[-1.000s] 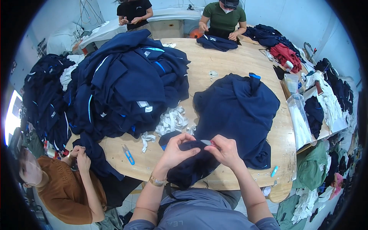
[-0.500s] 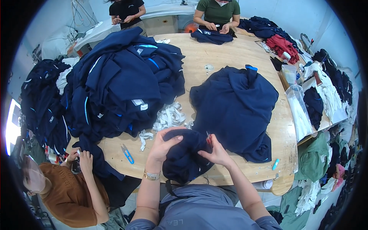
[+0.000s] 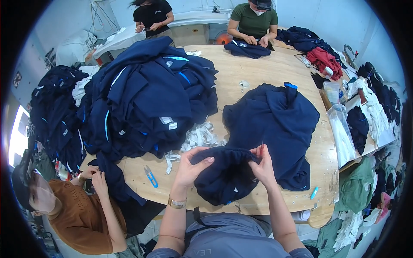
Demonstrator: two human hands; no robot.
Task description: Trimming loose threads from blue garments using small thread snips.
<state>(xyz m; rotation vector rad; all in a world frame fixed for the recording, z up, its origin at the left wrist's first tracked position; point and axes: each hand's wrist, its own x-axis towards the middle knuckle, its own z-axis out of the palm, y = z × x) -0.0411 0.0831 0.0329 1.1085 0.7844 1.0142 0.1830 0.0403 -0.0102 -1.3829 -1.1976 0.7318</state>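
Head-camera view, looking down over a round wooden worktable (image 3: pixel 275 73): a dark navy knit garment (image 3: pixel 223 176) lay bunched at the near edge, its waistband pulled taut between both hands. The left hand (image 3: pixel 191 165) pinched the band at one end, thumb on top; the right hand (image 3: pixel 260 165) gripped the other end together with a thin red-handled tool (image 3: pixel 262 145), whose tip pointed up.

Compared with half a second earlier, the hands had drawn apart and the bundle had opened into a wider stretch of cloth; a second earlier they worked close together.

Just beyond lay a spread navy garment (image 3: pixel 275 124), touching the held piece. A tall heap of navy clothing with light-blue trim (image 3: pixel 146 99) filled the table's left half, with a scatter of white fabric scraps (image 3: pixel 198 137) between heap and hands. One pair of blue-handled thread snips (image 3: pixel 150 176) rested left of the left hand.

Three other people worked around the table: one in a brown top (image 3: pixel 81 219) at lower left, two at the far side.
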